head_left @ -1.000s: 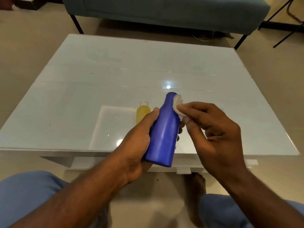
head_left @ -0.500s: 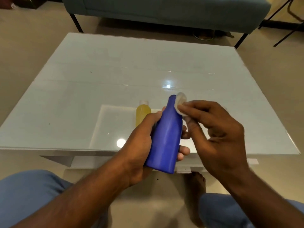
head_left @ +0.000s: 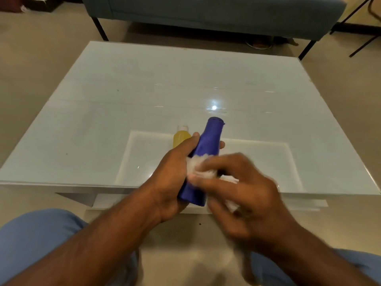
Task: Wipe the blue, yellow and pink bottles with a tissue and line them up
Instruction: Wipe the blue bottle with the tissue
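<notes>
My left hand (head_left: 171,178) grips the blue bottle (head_left: 208,145) around its body and holds it tilted above the near edge of the table, cap pointing away. My right hand (head_left: 243,186), blurred by motion, presses a crumpled white tissue (head_left: 198,168) against the bottle's middle. Behind my left thumb a yellow bottle (head_left: 181,137) with a pale cap stands on the table, mostly hidden. No pink bottle shows in this view.
A white glass-topped low table (head_left: 103,120) fills the middle. A teal sofa (head_left: 206,13) on dark legs stands behind it, with black chair legs (head_left: 362,38) at the far right. My knees in blue trousers (head_left: 35,240) frame the bottom.
My right hand with the tissue has slid down from the blue bottle's cap to its middle. The left hand keeps its hold; the cap is now uncovered.
</notes>
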The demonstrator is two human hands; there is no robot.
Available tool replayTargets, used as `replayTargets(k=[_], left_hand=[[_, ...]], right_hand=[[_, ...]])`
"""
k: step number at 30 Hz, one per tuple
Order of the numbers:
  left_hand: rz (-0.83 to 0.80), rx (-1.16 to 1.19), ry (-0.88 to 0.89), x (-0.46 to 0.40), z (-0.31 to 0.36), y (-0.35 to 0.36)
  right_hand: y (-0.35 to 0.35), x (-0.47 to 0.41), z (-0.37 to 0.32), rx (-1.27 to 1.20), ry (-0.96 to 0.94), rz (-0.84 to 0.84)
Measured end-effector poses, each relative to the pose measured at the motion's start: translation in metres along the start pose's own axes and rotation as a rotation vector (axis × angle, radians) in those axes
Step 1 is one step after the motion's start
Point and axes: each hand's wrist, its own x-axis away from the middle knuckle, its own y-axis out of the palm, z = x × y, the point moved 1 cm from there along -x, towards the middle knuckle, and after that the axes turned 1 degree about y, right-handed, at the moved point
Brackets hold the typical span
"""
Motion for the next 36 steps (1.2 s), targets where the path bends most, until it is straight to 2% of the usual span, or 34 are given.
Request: replayTargets(k=[3,5,8,10,13,15,17,20,22,26,29,31,34,36], left_hand=[[0.01,0.1,-0.024,-0.002,0.0,-0.004],[-0.023,0.036,-0.029,0.0,-0.004,-0.003],[0.046,-0.099,-0.009,0.002,-0.009,-0.001],[0.055,-0.087,-0.01,0.0,-0.009,-0.001],[-0.036,0.151,-0.067,-0.003,-0.003,-0.002],[0.012,0.183,-0.056,-0.005,-0.002,-0.006],[0.006,0.123,-0.036,-0.003,-0.002,-0.006],[0.06,-0.045,-0.015,0.002,-0.002,-0.004],[0.083,-0.037,-0.003,0.002,0.0,0.0],[0.022,0.17,-0.018,0.001,0.005,0.004],[0.007,0.168,-0.015,-0.002,0.008,-0.002],[0.016,0.125,-0.024,-0.003,0.006,-0.003],[0.047,0.027,-0.009,0.003,-0.001,0.004],[0.028,0.014,0.01,0.006,-0.005,0.009]], right_hand=[[0.001,0.004,-0.005,0.02,-0.129,-0.126],[-0.005,-0.003,0.006,0.061,-0.067,-0.043],[-0.014,-0.011,0.022,0.137,0.103,0.126],[-0.012,-0.01,0.019,0.102,0.132,0.13],[-0.003,0.001,-0.001,-0.006,-0.018,0.01],[0.0,0.006,-0.009,-0.014,-0.121,-0.068],[-0.004,0.003,-0.001,0.008,-0.085,-0.012],[-0.018,-0.007,0.016,0.044,0.083,0.151],[-0.022,-0.011,0.019,0.04,0.108,0.17],[-0.01,-0.002,0.01,-0.038,0.044,0.034],[-0.003,0.004,0.004,-0.021,-0.073,-0.08],[-0.003,0.002,0.007,0.023,-0.081,-0.063],[-0.006,-0.004,0.02,0.095,0.031,0.032],[-0.009,-0.008,0.024,0.084,0.084,0.034]])
